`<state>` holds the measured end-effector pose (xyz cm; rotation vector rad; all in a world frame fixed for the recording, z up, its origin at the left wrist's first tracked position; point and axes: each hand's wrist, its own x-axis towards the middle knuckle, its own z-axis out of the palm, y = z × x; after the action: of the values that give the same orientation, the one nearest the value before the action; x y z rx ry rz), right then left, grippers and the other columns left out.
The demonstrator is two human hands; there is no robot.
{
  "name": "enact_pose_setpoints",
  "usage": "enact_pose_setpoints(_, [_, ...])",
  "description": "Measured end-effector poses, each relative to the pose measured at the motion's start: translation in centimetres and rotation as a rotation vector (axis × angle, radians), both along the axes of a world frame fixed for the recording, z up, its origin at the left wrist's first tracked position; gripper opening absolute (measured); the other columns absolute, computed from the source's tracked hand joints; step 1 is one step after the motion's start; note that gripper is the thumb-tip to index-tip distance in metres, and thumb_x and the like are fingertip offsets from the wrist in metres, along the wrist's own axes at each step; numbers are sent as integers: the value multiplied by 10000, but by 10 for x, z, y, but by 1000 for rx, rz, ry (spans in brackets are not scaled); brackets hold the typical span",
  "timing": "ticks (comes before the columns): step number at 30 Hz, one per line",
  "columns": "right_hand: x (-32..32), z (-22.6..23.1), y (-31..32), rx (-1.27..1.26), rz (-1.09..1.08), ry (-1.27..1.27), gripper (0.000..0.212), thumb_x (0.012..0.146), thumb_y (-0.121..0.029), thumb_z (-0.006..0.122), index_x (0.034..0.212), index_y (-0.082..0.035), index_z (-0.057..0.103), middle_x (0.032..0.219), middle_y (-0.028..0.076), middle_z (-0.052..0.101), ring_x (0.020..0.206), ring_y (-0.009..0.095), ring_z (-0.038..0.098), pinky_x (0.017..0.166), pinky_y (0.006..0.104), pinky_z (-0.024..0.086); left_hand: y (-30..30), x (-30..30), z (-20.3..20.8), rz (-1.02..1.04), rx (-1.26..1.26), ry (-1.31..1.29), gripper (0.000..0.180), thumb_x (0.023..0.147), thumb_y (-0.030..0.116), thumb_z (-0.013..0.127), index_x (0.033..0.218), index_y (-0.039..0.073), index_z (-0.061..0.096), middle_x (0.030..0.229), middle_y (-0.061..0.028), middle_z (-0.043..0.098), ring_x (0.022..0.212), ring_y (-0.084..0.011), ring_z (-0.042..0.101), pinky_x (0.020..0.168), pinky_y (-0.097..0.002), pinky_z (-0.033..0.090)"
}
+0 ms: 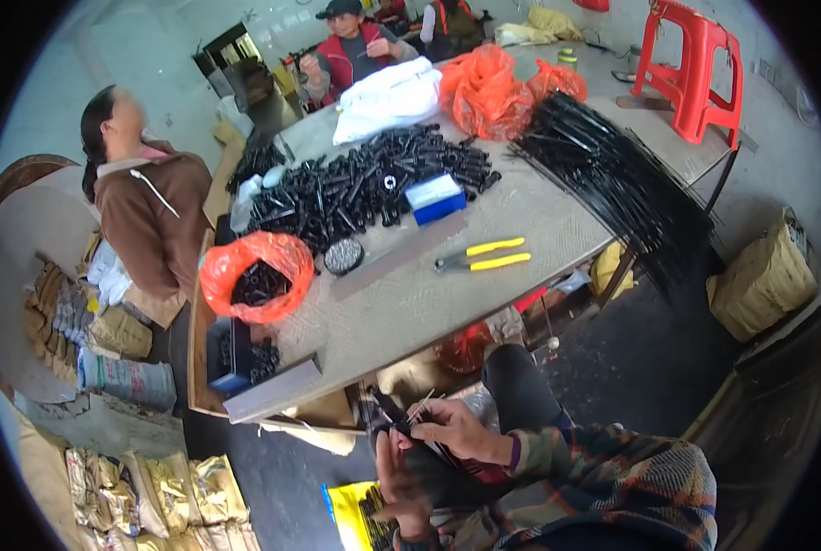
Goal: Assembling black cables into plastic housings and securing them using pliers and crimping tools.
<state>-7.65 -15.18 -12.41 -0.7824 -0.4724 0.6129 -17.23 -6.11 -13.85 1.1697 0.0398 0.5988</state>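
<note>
My right hand [461, 430] is closed, pinching several thin pale rods [419, 405] beside a black tubular part [390, 410]. The lower end of that part is hidden behind my fingers. My left hand [401, 482] is just below and to the left, its fingers pointing up toward the black part. It is smeared by motion, and I cannot tell whether it grips the part. Both hands are above my lap, in front of the table's near edge. Below my left hand, a yellow bag [351, 514] has dark slender pieces lying on it.
The table [401, 312] bears a heap of black parts [355, 188], yellow-handled pliers [498, 254], a blue box [438, 204], a red bag [215, 275] and a bundle of black rods [612, 174]. A red stool [695, 69] stands on it. People [158, 207] are at the left and far side.
</note>
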Motion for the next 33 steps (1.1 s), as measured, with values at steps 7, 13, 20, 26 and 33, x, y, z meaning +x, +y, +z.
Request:
enact_pose_setpoints(7, [0, 17, 24, 1, -284, -393, 210, 817, -28, 588, 1010, 27, 527, 902, 30, 535, 831, 62, 522, 716, 193, 433, -5, 34, 41, 339, 80, 12, 435, 797, 36, 570, 1195, -12, 400, 1101, -94, 512, 970, -168, 514, 857, -293, 416])
enact_pose_setpoints(13, [-10, 6, 34, -55, -240, -431, 234, 821, -27, 591, 1039, 31, 529, 968, 54, 560, 878, 83, 545, 759, 209, 449, 9, 28, 39, 414, -10, -42, 334, 796, 70, 611, 1090, 3, 468, 1008, -80, 556, 902, -155, 536, 818, -276, 433])
enact_pose_setpoints(20, [-24, -7, 50, -101, -193, -425, 227, 816, -27, 603, 1028, 23, 539, 948, 64, 589, 861, 93, 564, 747, 219, 462, 26, 8, 37, 461, -62, -23, 328, 773, 0, 609, 1080, -20, 494, 986, -88, 584, 876, -150, 557, 814, -272, 443])
enact_pose_setpoints(26, [-29, -13, 64, -69, -184, -336, 191, 815, -33, 612, 985, 3, 533, 925, 52, 587, 863, 79, 549, 733, 216, 459, 41, 2, 20, 460, -134, 41, 316, 779, -25, 597, 1083, -70, 523, 976, -101, 605, 868, -145, 569, 824, -274, 446])
enact_pose_setpoints(33, [-28, -19, 63, -108, -46, -227, 216, 800, -57, 646, 978, 3, 538, 932, 49, 598, 851, 71, 556, 732, 211, 465, 41, -1, 15, 551, -65, 24, 272, 792, -21, 581, 1051, -87, 530, 958, -116, 607, 852, -152, 568, 807, -275, 451])
